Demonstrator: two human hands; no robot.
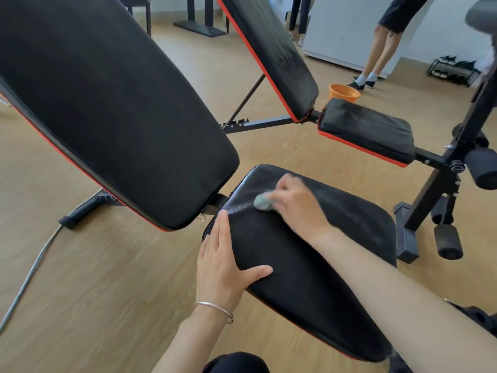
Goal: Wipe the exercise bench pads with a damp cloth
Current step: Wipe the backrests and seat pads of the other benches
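Observation:
A black seat pad (336, 254) with red trim lies in front of me. My right hand (295, 203), blurred by motion, presses a small pale green cloth (263, 201) onto the pad's far left part, and a damp sheen shows there. My left hand (224, 262) lies flat on the pad's left edge, fingers together and thumb spread across the top, holding nothing. The tilted black back pad (107, 103) of the same bench rises to the upper left.
A second bench stands behind, with a back pad (271, 49) and a seat pad (368, 130) on a black frame with foam rollers (481, 168). An orange bucket (343, 93) sits on the wood floor. Two people's legs (379, 49) stand at the back. A grey cable (35, 267) runs at left.

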